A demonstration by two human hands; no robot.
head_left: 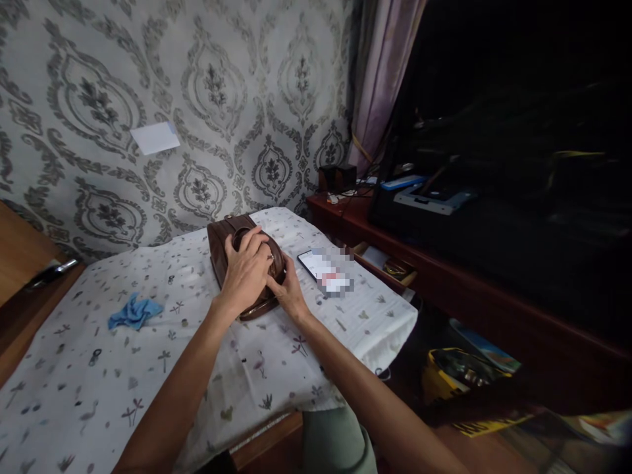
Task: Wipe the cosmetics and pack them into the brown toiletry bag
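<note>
A brown leather handbag (217, 247) lies on its side on the cloth-covered surface, with a curved strap handle near its middle. Over its top rests my left hand (249, 270), fingers bent around the handle area. My right hand (289, 289) grips the bag's right edge, its thumb near my left fingers. Something small and shiny shows by my left fingertips, too small to name. Right of the bag is a phone (323, 271) with a lit screen. A crumpled blue cloth (134, 312) lies to the left.
White patterned fabric (162, 375) covers the surface under the bag. On the right stand a dark red cabinet (474, 283) with an open drawer (380, 263), and a large black screen (518, 131). A yellow bag (439, 382) sits below. White paper (155, 138) is on the wall.
</note>
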